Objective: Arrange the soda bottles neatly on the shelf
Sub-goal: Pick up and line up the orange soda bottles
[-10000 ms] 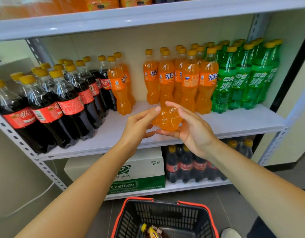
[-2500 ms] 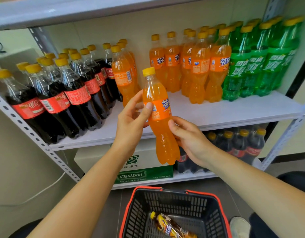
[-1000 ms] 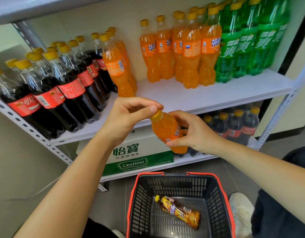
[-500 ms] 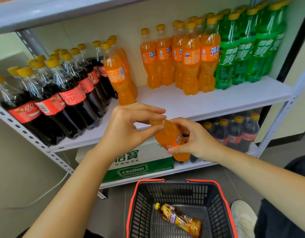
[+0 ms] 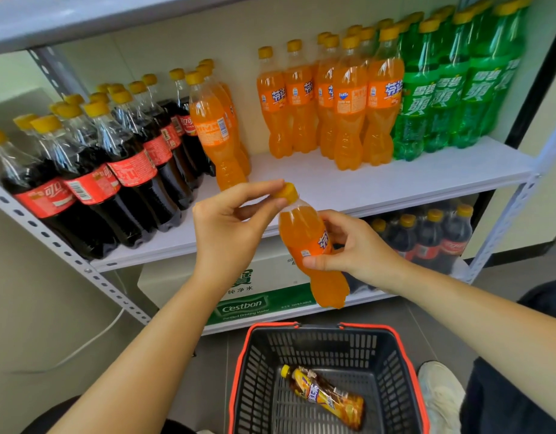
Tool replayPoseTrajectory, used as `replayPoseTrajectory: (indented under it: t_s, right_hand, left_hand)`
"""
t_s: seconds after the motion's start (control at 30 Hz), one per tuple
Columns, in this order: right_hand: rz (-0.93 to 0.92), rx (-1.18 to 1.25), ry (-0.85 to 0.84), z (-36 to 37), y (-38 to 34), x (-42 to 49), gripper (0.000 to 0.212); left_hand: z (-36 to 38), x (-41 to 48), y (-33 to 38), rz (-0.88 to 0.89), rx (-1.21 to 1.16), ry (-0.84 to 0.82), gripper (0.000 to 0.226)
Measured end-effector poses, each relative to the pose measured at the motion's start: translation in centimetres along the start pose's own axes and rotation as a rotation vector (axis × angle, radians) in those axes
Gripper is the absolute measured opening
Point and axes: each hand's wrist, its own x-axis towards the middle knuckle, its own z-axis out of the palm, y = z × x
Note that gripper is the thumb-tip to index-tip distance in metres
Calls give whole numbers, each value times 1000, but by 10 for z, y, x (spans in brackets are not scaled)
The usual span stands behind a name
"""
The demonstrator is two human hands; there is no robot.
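Head view: your right hand (image 5: 361, 249) grips the orange bottle (image 5: 314, 255) round its middle, tilted, in front of the shelf (image 5: 395, 180). Your left hand (image 5: 236, 220) pinches its yellow cap (image 5: 286, 193). Below both hands sits a basket (image 5: 327, 380).

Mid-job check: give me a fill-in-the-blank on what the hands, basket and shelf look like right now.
The left hand pinches the held bottle's ____.
The right hand grips the same bottle, which holds ____ soda.
The basket holds ____ lying bottle.
On the shelf, the green bottles stand at the ____ end.
Missing words: cap; orange; one; right.
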Motion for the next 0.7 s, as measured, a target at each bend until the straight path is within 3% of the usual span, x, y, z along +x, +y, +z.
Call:
replayPoseTrajectory:
  t_s: [0.2,0.33,0.47,0.53,0.7]
  right_hand:
    - [50,91,49,-8,-7,-1,57]
    - [100,240,106,-18,-15,-3,52]
    - [154,487,156,-30,-26,-11,54]
    - [165,571,186,-35,-29,-14,54]
    - [193,655,241,-48,-30,-23,50]
  left_hand:
    - [-3,-4,-17,-293,-21,-180,39]
    - [7,-21,-29,-545,8,-473,45]
    - [17,-44,-32,-674,-32,-761,78]
    - [21,-52,-33,-681,-100,-756,81]
    - [30,-57,-29,-710,-419,-454,76]
